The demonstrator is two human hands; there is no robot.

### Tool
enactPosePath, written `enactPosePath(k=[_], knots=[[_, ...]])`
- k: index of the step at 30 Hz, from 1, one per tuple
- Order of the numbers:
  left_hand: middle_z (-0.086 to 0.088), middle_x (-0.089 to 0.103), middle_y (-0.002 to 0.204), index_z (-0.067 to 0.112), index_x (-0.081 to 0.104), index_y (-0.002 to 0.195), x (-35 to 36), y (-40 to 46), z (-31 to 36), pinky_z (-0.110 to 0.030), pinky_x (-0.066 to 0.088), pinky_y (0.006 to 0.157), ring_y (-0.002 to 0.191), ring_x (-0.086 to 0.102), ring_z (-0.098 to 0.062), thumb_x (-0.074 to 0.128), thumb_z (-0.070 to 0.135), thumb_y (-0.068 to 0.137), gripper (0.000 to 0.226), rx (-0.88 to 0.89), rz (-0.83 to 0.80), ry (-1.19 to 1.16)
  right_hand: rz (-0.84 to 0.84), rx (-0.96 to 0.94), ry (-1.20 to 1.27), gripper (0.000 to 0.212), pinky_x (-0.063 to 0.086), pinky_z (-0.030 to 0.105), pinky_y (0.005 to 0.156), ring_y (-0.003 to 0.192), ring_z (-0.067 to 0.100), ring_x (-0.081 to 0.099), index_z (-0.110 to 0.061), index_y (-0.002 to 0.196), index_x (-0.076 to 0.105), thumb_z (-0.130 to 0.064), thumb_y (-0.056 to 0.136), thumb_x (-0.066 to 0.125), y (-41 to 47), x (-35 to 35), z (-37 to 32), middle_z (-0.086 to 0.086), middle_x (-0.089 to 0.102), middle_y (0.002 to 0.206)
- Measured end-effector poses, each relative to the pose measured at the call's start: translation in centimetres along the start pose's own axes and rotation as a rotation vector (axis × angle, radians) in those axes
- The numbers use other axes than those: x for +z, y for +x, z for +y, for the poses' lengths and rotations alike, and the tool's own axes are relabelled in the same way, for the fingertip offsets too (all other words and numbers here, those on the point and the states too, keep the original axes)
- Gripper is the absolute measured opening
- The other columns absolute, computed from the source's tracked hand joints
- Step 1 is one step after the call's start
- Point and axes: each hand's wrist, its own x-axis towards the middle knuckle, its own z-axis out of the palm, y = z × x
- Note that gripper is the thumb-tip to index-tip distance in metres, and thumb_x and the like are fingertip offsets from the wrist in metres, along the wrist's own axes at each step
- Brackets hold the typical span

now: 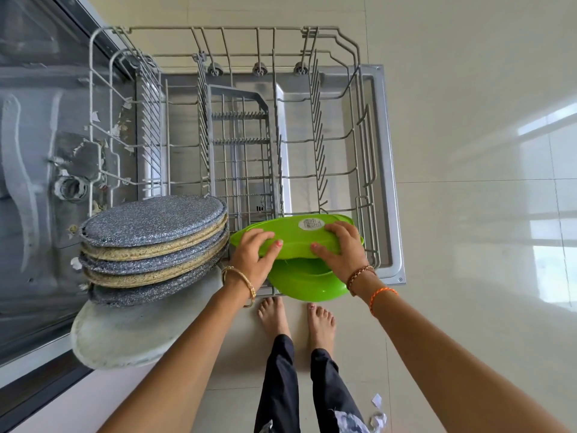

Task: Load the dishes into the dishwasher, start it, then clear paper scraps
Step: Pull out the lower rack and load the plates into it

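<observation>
Both hands [254, 254] [340, 248] grip a green plate [296, 242] over the dishwasher rack [368, 157].

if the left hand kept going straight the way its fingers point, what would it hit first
Probably the right hand: the left hand points across the upper bright green plastic plate both hands hold, and the fingertips face each other. Depth is unclear.

Grey wire dishwasher rack [359, 129], pulled out over the open steel door [387, 170]: right section holds nothing, room to reach in from above betw. the upright tines. Centre taken by grey slatted cutlery basket [240, 145]. Near-left corner blocked by row of speckled grey and tan round plates [153, 245]. Near-right edge: two lime-green plastic plates [299, 242], w/ both hands on top one.
</observation>
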Motion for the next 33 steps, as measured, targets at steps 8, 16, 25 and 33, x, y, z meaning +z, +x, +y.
enactPosePath(k=[8,16,25,33], knots=[[0.003,0.013,0.155,0.027,0.022,0.146,0.0,0.1,0.4,-0.033,0.04,0.096,0.131,0.037,-0.024,0.043,0.043,0.093,0.059,0.029,-0.147,0.468,0.026,-0.02,-0.262,0.074,0.043,0.039,0.094,0.125,0.025,0.042,-0.021,0.138,0.039,-0.058,0.077,0.059,-0.3,-0.2,0.4,-0.001,0.025,0.147],[-0.003,0.022,0.148,0.019,0.031,0.142,0.2,-0.8,0.3,-0.026,0.045,0.085,0.123,0.043,-0.021,0.059,0.042,0.085,0.068,0.044,0.006,0.382,0.103,-0.103,-0.583,0.069,0.041,0.029,0.061,0.093,0.03,0.062,-0.028,0.141,0.028,-0.059,0.084,0.049,-2.2,0.2,1.3,-0.004,0.024,0.145],[-0.011,0.036,0.136,0.009,0.04,0.133,1.6,-4.0,0.5,-0.031,0.043,0.089,0.117,0.048,-0.025,0.058,0.026,0.089,0.051,0.095,0.155,0.25,0.203,-0.387,-0.492,0.034,0.023,0.014,0.043,0.056,0.031,0.061,-0.012,0.112,0.063,-0.028,0.083,0.068,-3.9,-0.9,1.4,0.011,0.055,0.119],[-0.01,0.044,0.13,0.011,0.044,0.131,0.2,-10.3,4.0,-0.034,0.045,0.091,0.114,0.049,-0.024,0.048,0.026,0.094,0.04,0.075,0.195,0.281,0.29,-0.648,-0.354,0.02,0.011,0.004,0.039,0.047,0.019,0.057,-0.031,0.095,0.054,-0.023,0.08,0.044,-9.4,-4.5,-2.1,-0.008,0.046,0.103]])
